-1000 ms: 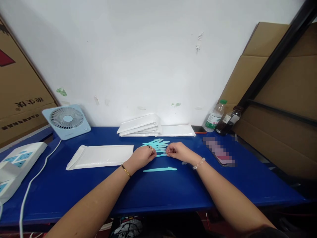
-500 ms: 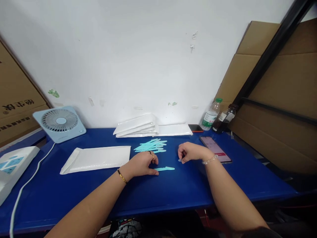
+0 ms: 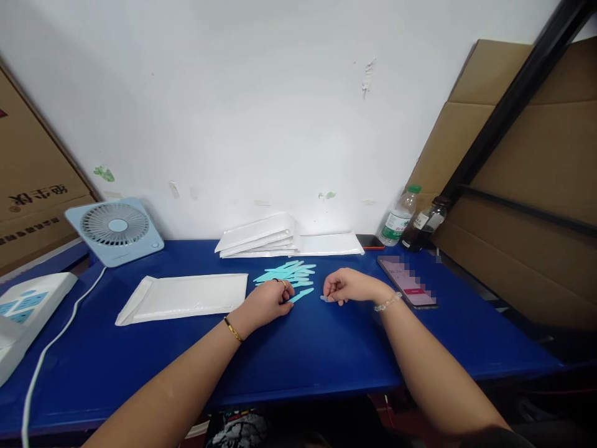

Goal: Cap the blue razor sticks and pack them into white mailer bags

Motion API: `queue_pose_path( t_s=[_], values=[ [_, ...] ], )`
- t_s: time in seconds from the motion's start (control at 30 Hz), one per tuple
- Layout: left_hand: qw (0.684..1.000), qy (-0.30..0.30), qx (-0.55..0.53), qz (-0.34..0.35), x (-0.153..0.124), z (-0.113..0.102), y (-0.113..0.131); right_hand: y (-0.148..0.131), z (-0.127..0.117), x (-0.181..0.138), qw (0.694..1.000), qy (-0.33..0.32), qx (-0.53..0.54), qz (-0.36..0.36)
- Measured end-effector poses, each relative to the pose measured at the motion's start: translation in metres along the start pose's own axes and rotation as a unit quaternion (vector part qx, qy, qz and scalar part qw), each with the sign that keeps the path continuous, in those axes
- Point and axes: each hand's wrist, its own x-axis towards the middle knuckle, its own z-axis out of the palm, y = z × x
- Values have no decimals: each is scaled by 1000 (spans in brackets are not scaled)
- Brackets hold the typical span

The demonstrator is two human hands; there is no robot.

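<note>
My left hand point(image 3: 270, 301) pinches the end of a teal eyebrow razor point(image 3: 302, 294), whose other end points up to the right. Just behind it lies a loose pile of similar teal razors point(image 3: 284, 271). Between the thumb and fingers of my right hand point(image 3: 347, 286) is a small translucent piece point(image 3: 323, 298), perhaps a blade cap; its exact kind is too small to tell. The two hands are apart, with the razor's tip between them. A white padded envelope point(image 3: 186, 297) lies flat to the left of my left hand.
Stacked white envelopes point(image 3: 256, 235) rest against the wall. To the right are a phone point(image 3: 403, 280), a second phone point(image 3: 370, 241), a water bottle point(image 3: 398, 218) and a dark bottle point(image 3: 422, 227). A blue fan point(image 3: 116, 227) and a white power strip point(image 3: 32, 311) with its cord stand left.
My left hand has lifted the razor off the lower spot and moved it back toward the pile, tilting it upward. My right hand has shifted left with the translucent piece.
</note>
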Motion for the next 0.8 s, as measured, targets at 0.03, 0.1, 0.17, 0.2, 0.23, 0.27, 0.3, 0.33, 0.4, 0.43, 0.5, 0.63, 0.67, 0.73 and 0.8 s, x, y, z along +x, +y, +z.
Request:
queue_pose_path(
  t_s=[0.03, 0.1, 0.17, 0.2, 0.23, 0.27, 0.3, 0.33, 0.4, 0.43, 0.5, 0.63, 0.67, 0.73, 0.8],
  values=[
    [1000, 8, -1, -3, 0, 1, 0, 0, 0, 1, 1000, 12, 0, -1],
    [1000, 8, 6, -10, 0, 2, 0, -1, 1, 1, 999, 41, -9, -1],
    [1000, -5, 1, -23, 0, 2, -1, -2, 1, 1, 998, 57, -17, 5],
    [999, -11, -7, -29, 0, 2, -1, -3, 1, 1, 998, 61, -18, 9],
    [999, -16, -17, -35, 0, 1, -1, -4, 1, 1, 998, 62, -21, 11],
    [999, -20, -26, -38, 0, 1, -1, -4, 1, 1, 998, 63, -24, 9],
    [998, -20, -33, -40, 0, 0, -1, -4, 1, 2, 997, 65, -29, 5],
    [998, -19, -36, -40, 0, 0, -1, -4, 2, 2, 997, 67, -34, 0],
    [999, -19, -34, -37, 0, -1, -1, -5, 4, 4, 997, 71, -42, -13],
    [999, -18, -32, -35, 0, 0, -2, -6, 6, 5, 996, 72, -45, -22],
    [999, -14, -28, -26, 1, 2, -2, -8, 10, 7, 995, 77, -52, -43],
    [1000, 1, -1, 23, 4, 8, -3, -16, 19, 14, 991, 91, -70, -73],
    [999, 4, 8, 33, 4, 9, -4, -16, 21, 16, 989, 97, -79, -79],
    [999, 17, 30, 40, 6, 9, -4, -16, 23, 19, 984, 112, -98, -94],
    [996, 53, 67, 29, 8, 5, -5, -13, 23, 21, 978, 134, -113, -113]
  ],
)
